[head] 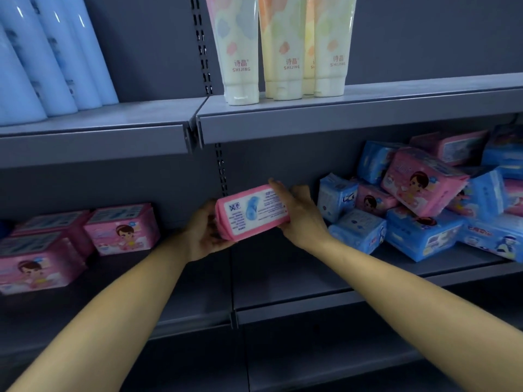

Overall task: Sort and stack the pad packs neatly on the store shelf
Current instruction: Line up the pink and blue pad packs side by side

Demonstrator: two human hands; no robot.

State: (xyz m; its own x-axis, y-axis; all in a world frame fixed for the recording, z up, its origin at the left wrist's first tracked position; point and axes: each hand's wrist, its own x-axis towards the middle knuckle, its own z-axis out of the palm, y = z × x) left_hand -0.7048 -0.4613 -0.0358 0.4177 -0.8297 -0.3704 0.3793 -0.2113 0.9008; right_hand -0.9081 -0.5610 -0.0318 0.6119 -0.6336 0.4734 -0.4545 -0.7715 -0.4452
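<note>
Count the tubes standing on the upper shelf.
4 in view, clustered on the upper shelf: a pink-topped tube at left, an orange-topped tube beside it, a third tube mostly hidden behind, and a fourth tube at right. More may stand hidden behind.

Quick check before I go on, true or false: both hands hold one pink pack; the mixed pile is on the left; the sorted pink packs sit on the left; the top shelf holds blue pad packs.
1. Both the left hand and right hand hold the pink pack. True.
2. The mixed pile is left. False: right.
3. The sorted pink packs sit left. True.
4. The top shelf holds blue pad packs. False: tubes and bottles.
</note>
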